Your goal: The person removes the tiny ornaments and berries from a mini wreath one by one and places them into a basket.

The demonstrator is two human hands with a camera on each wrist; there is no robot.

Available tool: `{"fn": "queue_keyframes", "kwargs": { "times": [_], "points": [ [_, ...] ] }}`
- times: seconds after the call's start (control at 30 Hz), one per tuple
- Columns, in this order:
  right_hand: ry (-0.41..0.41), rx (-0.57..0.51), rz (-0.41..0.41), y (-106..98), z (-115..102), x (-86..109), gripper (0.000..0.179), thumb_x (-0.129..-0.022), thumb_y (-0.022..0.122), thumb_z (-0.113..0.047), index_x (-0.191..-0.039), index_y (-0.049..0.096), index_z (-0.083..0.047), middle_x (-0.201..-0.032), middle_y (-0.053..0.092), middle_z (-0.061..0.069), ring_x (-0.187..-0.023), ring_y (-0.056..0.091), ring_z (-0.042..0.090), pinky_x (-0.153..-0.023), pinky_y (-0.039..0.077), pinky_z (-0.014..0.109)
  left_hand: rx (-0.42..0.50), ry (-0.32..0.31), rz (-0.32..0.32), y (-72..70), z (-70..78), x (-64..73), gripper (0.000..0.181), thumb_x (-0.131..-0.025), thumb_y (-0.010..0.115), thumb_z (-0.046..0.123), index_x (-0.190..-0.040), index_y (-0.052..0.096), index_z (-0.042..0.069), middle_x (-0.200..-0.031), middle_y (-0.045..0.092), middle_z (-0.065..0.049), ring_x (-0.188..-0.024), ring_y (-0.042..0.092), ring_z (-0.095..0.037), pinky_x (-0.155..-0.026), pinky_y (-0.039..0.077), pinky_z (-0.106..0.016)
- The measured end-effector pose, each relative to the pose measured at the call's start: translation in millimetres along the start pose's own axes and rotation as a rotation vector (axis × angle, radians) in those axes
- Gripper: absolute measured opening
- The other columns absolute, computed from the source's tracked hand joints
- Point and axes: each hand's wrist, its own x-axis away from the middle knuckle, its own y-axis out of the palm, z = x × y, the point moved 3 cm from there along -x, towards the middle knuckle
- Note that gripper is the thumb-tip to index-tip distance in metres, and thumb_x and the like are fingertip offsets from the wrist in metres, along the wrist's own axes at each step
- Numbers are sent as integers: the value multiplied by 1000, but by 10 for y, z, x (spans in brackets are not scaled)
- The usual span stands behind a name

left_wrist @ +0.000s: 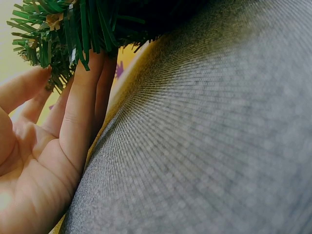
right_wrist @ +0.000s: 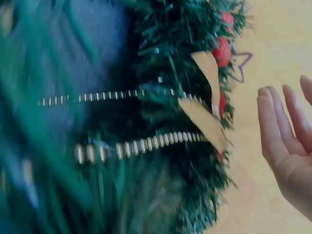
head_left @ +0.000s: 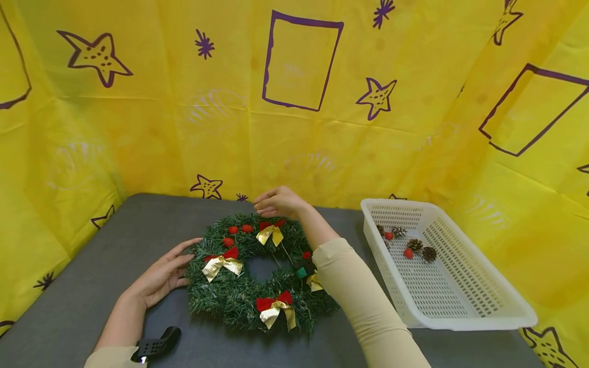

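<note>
A green wreath (head_left: 230, 291) lies on the dark table with gold-and-red bows and red berries on it. A gold beaded strand (right_wrist: 151, 143) runs beside one bow (head_left: 269, 233) at the far side of the ring. My left hand (head_left: 161, 276) touches the wreath's left edge; in the left wrist view its fingers (left_wrist: 78, 114) reach up straight to the green needles. Over the far rim, my right hand (head_left: 280, 202) hovers with relaxed fingers, and the right wrist view shows it apart from the wreath with nothing in it.
A white perforated basket (head_left: 483, 323) stands to the right, with several pine cones (head_left: 429, 254) and red berries (head_left: 408, 253) inside. My right forearm crosses the wreath's right part. Yellow patterned cloth (head_left: 221, 138) hangs behind the table (head_left: 156, 220).
</note>
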Motion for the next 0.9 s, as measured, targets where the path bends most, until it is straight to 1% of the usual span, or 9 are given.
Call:
{"fn": "queue_keyframes", "kwargs": {
  "times": [0.2,0.23,0.27,0.43,0.47,0.5,0.63,0.77,0.9],
  "points": [
    [53,35,-6,123,93,-80,34,-98,60,-8,-131,63,1,-138,60,18,-124,62,32,-103,51,39,-10,-8,7,12,-4,-11,61,-108,38,38,-160,8,32,-164,-25,-15,-152,-2,-44,-110,34,-62],
    [62,44,-8,139,110,-89,34,-98,61,-8,-130,63,1,-138,61,17,-123,63,31,-102,52,38,-15,-8,10,12,-5,-11,61,-108,39,39,-160,8,32,-164,-24,-15,-154,10,-38,-109,36,-59],
    [71,49,-12,155,123,-92,34,-98,61,-8,-130,63,1,-138,61,17,-123,63,31,-102,52,37,-17,-8,11,15,-3,-10,61,-108,39,39,-160,8,32,-164,-23,-15,-153,12,-37,-108,38,-56],
    [98,91,-11,213,180,-110,32,-97,62,-8,-128,65,-1,-137,62,15,-124,63,29,-101,53,35,-17,-10,13,21,-1,-8,60,-107,39,39,-160,10,34,-165,-23,-15,-153,13,-36,-107,39,-53],
    [103,93,-9,220,190,-114,32,-97,62,-8,-128,66,-2,-137,62,15,-124,62,29,-101,52,36,-19,-11,15,21,-2,-8,60,-107,39,40,-160,10,34,-165,-23,-15,-153,6,-40,-107,39,-53],
    [107,97,-8,226,200,-121,31,-97,63,-8,-127,67,-2,-136,63,14,-124,62,29,-101,52,36,-24,-11,17,17,-5,-9,60,-107,39,40,-160,10,34,-165,-22,-15,-153,8,-38,-107,40,-53],
    [115,116,-25,256,224,-139,28,-96,63,-6,-123,69,-2,-135,64,14,-121,63,27,-101,52,36,-51,-12,26,-4,-16,-5,61,-107,39,42,-160,10,33,-165,-20,-16,-148,29,-19,-104,43,-45],
    [109,156,-45,286,229,-133,28,-95,64,-3,-122,69,-1,-131,66,15,-111,67,22,-95,55,32,-40,-5,19,-6,-13,2,60,-107,39,41,-160,10,34,-165,-21,-17,-151,25,-28,-104,43,-47],
    [102,186,-49,304,241,-128,28,-94,64,-2,-122,69,0,-130,67,15,-96,67,13,-88,56,28,-21,-4,9,1,-9,3,60,-108,38,39,-160,10,33,-164,-23,-16,-152,2,-42,-106,41,-52]
  ]
}}
